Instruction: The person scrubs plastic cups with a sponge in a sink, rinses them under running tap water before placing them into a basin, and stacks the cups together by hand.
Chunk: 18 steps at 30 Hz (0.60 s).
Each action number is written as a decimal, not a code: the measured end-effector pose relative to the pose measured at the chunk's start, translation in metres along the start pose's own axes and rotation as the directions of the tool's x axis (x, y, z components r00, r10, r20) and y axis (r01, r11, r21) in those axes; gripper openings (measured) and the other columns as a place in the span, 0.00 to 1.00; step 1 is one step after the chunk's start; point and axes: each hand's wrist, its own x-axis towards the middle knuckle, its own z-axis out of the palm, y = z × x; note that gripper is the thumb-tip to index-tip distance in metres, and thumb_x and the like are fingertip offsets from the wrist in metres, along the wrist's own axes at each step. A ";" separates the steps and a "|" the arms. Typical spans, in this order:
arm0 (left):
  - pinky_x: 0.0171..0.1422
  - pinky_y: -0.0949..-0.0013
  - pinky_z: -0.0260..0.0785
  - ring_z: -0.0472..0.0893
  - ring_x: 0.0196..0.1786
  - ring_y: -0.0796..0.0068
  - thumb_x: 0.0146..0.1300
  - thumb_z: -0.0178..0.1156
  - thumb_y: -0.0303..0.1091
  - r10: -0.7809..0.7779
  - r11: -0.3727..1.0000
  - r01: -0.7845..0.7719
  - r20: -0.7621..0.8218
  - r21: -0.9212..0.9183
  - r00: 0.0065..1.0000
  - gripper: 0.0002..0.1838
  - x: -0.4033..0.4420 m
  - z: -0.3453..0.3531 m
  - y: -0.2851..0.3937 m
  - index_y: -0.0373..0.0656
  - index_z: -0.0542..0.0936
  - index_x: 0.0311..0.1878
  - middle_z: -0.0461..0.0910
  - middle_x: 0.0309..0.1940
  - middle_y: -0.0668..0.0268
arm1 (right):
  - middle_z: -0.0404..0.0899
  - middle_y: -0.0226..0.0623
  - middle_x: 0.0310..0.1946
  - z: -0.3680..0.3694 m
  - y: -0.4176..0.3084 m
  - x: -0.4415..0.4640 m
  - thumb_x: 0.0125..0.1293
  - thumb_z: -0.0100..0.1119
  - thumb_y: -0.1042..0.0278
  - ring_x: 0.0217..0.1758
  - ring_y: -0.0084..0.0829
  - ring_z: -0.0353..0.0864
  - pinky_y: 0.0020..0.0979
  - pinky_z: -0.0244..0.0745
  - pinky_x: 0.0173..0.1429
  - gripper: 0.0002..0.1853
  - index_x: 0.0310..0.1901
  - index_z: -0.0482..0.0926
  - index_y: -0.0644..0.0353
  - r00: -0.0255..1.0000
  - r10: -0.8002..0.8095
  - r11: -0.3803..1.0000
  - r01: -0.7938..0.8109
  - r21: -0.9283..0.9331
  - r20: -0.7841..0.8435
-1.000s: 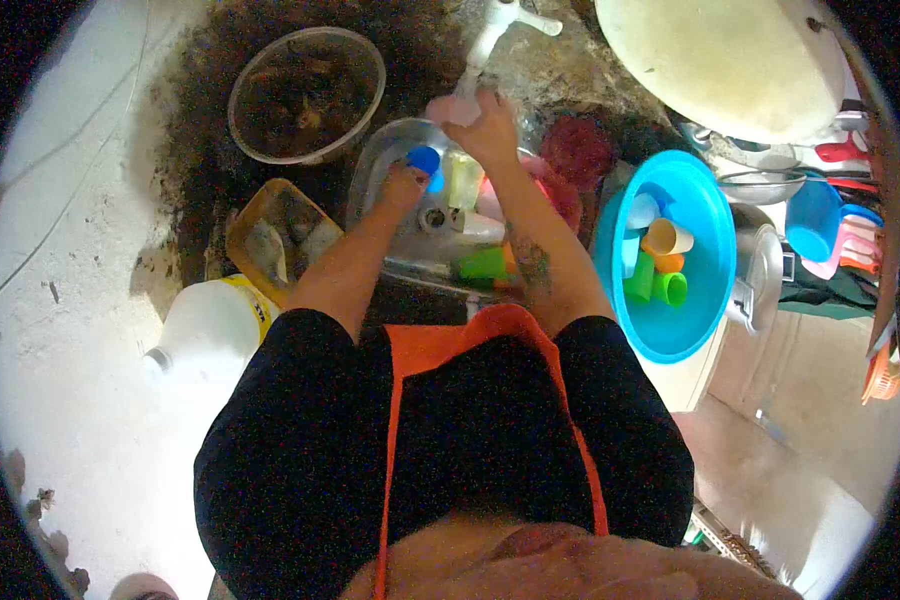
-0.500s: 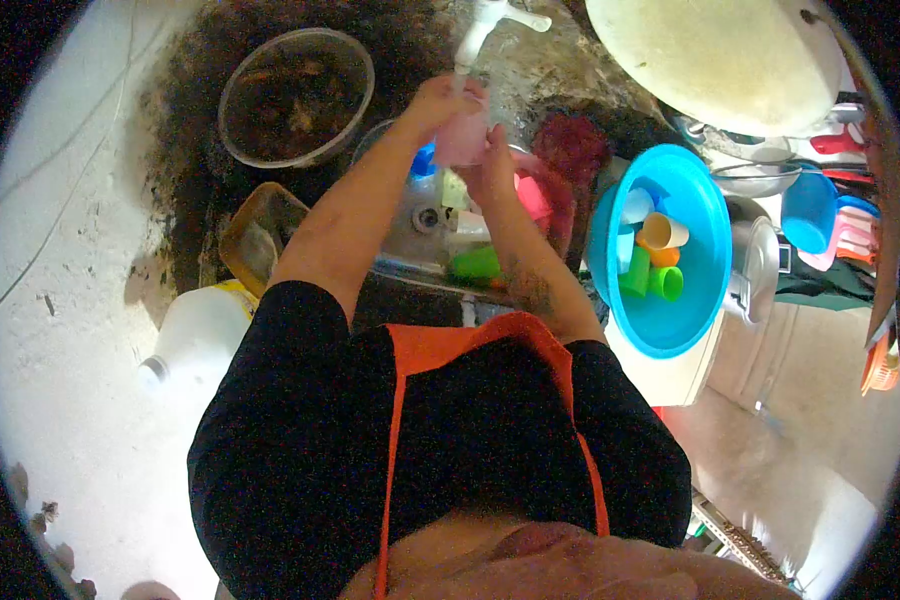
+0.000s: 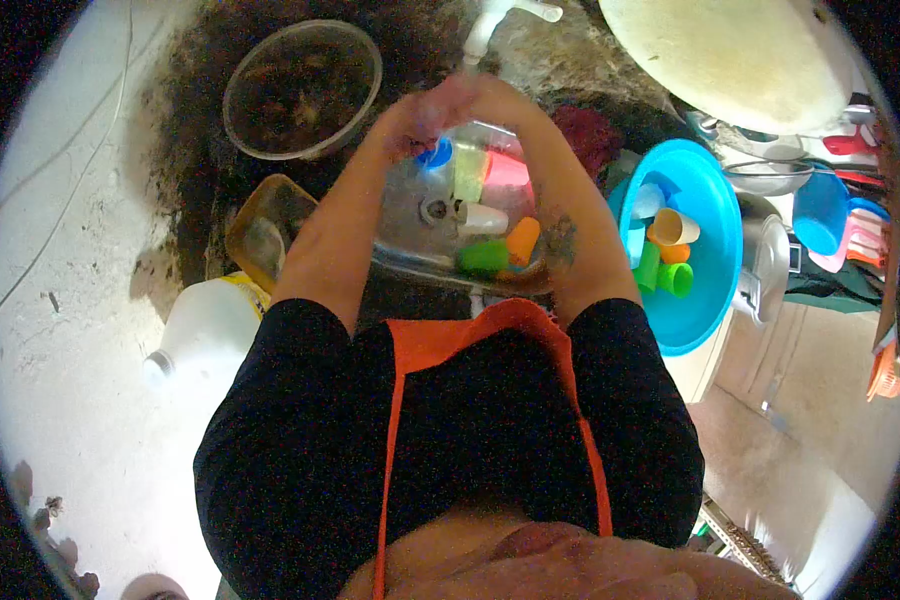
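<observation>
My left hand (image 3: 410, 122) and my right hand (image 3: 478, 97) are together under the white tap (image 3: 478, 42), blurred by motion and water. A pinkish cup (image 3: 442, 108) shows faintly between them, with my left hand closed around it. My right hand lies over the cup's upper side, its fingers smeared. Below them is a clear basin (image 3: 410, 255) around a drain. In it lie a blue-rimmed cup (image 3: 435, 160), a pink cup (image 3: 507, 172), a white cup (image 3: 482, 218), a green cup (image 3: 483, 256) and an orange cup (image 3: 523, 240).
To the right stands a turquoise tub (image 3: 705, 310) with several coloured cups. A dark red scrubbing mesh (image 3: 587, 135) lies behind my right forearm. On the left are a round clear tub (image 3: 303, 90), a yellowish container (image 3: 260, 225) and a white jug (image 3: 208, 335).
My right hand has moved up and left over the cup, and my left hand has shifted left and down. More of the basin now shows, including the orange cup.
</observation>
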 end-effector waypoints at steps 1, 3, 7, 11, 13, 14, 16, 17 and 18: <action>0.27 0.69 0.71 0.75 0.30 0.72 0.55 0.51 0.52 -0.072 0.997 0.074 0.126 -0.010 0.989 0.21 -0.013 0.006 0.000 0.47 0.71 0.44 0.75 0.32 0.69 | 0.77 0.44 0.36 0.000 -0.002 0.004 0.47 0.57 0.60 0.41 0.35 0.77 0.33 0.70 0.46 0.18 0.36 0.77 0.66 1.000 -0.001 1.000 0.001 0.001 0.001; 0.26 0.69 0.71 0.76 0.31 0.73 0.54 0.51 0.53 0.064 0.994 -0.058 0.062 -0.088 0.996 0.21 -0.038 0.040 -0.002 0.48 0.71 0.44 0.75 0.33 0.69 | 0.77 0.46 0.33 -0.001 -0.013 0.012 0.46 0.60 0.57 0.39 0.33 0.77 0.34 0.71 0.44 0.19 0.34 0.77 0.65 0.953 0.187 0.980 -0.198 -0.024 -0.238; 0.25 0.71 0.71 0.77 0.32 0.71 0.53 0.51 0.57 0.335 0.940 -0.337 0.054 0.043 0.941 0.24 -0.017 0.041 -0.023 0.48 0.71 0.43 0.76 0.36 0.67 | 0.78 0.45 0.30 -0.006 -0.051 0.002 0.44 0.62 0.54 0.38 0.32 0.78 0.32 0.72 0.40 0.19 0.34 0.78 0.60 0.726 0.441 0.822 -0.562 -0.087 -0.528; 0.24 0.70 0.71 0.77 0.31 0.69 0.54 0.50 0.56 0.112 0.894 0.212 0.655 -0.394 0.747 0.24 -0.031 0.033 -0.010 0.45 0.71 0.43 0.76 0.38 0.63 | 0.76 0.48 0.34 0.021 -0.028 0.005 0.42 0.64 0.55 0.38 0.40 0.77 0.35 0.72 0.40 0.21 0.34 0.77 0.62 0.553 0.361 0.926 -0.115 0.361 -0.751; 0.21 0.72 0.71 0.78 0.28 0.68 0.57 0.47 0.54 0.136 0.762 0.282 0.570 -0.583 0.810 0.25 -0.032 0.032 -0.022 0.42 0.69 0.48 0.76 0.36 0.58 | 0.75 0.50 0.35 0.031 -0.018 0.009 0.39 0.64 0.57 0.36 0.46 0.76 0.38 0.71 0.41 0.23 0.37 0.76 0.61 0.508 0.321 0.939 -0.063 0.337 -0.799; 0.21 0.72 0.71 0.78 0.28 0.68 0.57 0.47 0.54 0.138 0.761 0.281 0.570 -0.584 0.810 0.25 -0.035 0.028 -0.024 0.42 0.69 0.48 0.76 0.36 0.58 | 0.75 0.49 0.36 0.036 -0.010 0.012 0.38 0.64 0.57 0.37 0.46 0.76 0.37 0.71 0.42 0.27 0.42 0.73 0.60 0.630 0.473 0.819 -0.056 0.571 -0.616; 0.28 0.70 0.71 0.77 0.30 0.67 0.56 0.49 0.50 0.077 0.841 0.188 0.457 -0.507 0.886 0.21 -0.045 0.022 -0.026 0.43 0.71 0.45 0.76 0.38 0.61 | 0.74 0.48 0.36 0.049 0.005 0.010 0.38 0.65 0.58 0.38 0.46 0.75 0.37 0.71 0.43 0.31 0.47 0.70 0.59 0.733 0.560 0.642 -0.089 0.761 -0.386; 0.28 0.70 0.71 0.77 0.30 0.67 0.56 0.49 0.50 0.079 0.840 0.187 0.456 -0.509 0.886 0.21 -0.041 0.020 -0.029 0.43 0.71 0.45 0.76 0.38 0.61 | 0.74 0.47 0.36 0.055 0.013 0.007 0.38 0.65 0.58 0.40 0.46 0.74 0.37 0.70 0.44 0.33 0.49 0.67 0.60 0.765 0.444 0.734 -0.013 0.679 -0.466; 0.32 0.69 0.71 0.77 0.32 0.67 0.56 0.50 0.48 0.069 0.829 0.149 0.363 -0.538 0.929 0.20 -0.030 0.014 -0.037 0.43 0.71 0.45 0.76 0.39 0.61 | 0.74 0.47 0.36 0.054 0.005 0.004 0.38 0.65 0.58 0.41 0.46 0.73 0.36 0.69 0.45 0.34 0.50 0.66 0.60 0.780 0.378 0.776 0.027 0.630 -0.499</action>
